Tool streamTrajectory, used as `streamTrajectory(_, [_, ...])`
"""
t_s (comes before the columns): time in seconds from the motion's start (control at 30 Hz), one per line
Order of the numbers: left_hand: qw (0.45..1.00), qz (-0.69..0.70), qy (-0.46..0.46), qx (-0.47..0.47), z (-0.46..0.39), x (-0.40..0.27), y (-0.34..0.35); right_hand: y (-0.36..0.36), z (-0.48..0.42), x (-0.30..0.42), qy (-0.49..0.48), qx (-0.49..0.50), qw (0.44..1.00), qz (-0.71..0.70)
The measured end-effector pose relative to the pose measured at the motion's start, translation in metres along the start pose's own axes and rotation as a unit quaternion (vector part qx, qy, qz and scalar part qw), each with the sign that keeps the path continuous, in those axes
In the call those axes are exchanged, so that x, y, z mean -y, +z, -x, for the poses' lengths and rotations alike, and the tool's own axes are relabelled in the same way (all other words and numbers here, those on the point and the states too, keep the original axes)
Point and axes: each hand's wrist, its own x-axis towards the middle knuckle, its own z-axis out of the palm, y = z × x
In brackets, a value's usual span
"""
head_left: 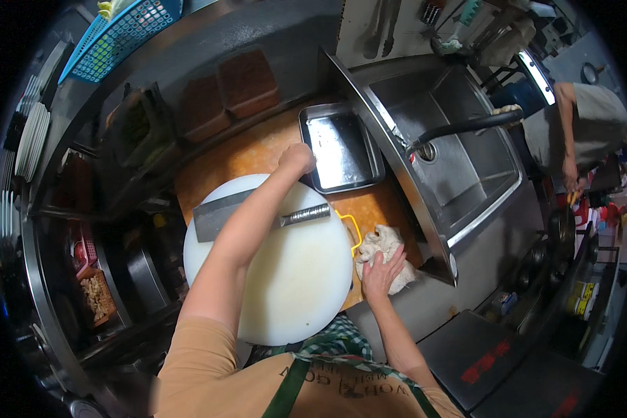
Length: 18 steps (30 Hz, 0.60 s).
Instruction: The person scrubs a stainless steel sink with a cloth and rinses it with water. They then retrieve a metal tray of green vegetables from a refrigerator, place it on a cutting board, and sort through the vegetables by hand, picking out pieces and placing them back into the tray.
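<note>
A round white cutting board (292,277) lies on an orange-brown worktop, with a cleaver (219,214) flat across its far part, its ridged metal handle pointing right. My left hand (298,158) reaches over the cleaver to the left edge of a rectangular metal tray (345,151); its fingers are curled, and whether they grip the rim cannot be told. My right hand (380,273) lies with spread fingers on a crumpled pale cloth (403,271), right of the board. Between board and cloth sticks out a yellow handle (356,232).
A metal partition (397,177) separates the worktop from a steel sink (460,162) with a black faucet hose. Reddish-brown containers (248,83) stand behind the board. A blue basket (120,42) is upper left. Another person (595,115) stands at far right.
</note>
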Motion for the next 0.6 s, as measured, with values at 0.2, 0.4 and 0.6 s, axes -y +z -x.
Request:
streamTrajectory(0.2, [1.0,0.019,0.022,0.002,-0.031,0.002,0.028,0.009,-0.037,-0.012,-0.192,-0.034,0.98,-0.042])
streamTrajectory(0.4, [0.969,0.229,0.053,-0.068,-0.002,-0.008,-0.021,0.015,-0.046,-0.014,-0.233,-0.013,0.972,-0.019])
streamTrajectory(0.6, [0.967,0.23,0.038,-0.098,0.05,0.018,-0.08,0.027,-0.081,-0.003,-0.265,-0.015,0.964,-0.015])
